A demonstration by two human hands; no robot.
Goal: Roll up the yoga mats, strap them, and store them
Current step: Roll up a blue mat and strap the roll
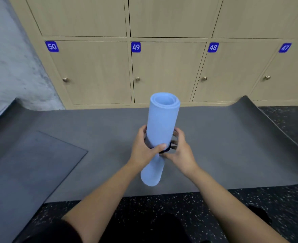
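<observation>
A rolled light blue yoga mat stands upright on end, its lower end on a flat grey mat. My left hand grips the roll near its middle, thumb across the front. A black strap circles the roll there. My right hand pinches the strap at the roll's right side. Part of the strap is hidden behind my fingers.
Wooden lockers numbered 50, 49, 48 and 47 line the wall behind, doors closed. A second dark mat lies flat at the left. Speckled black floor runs along the front.
</observation>
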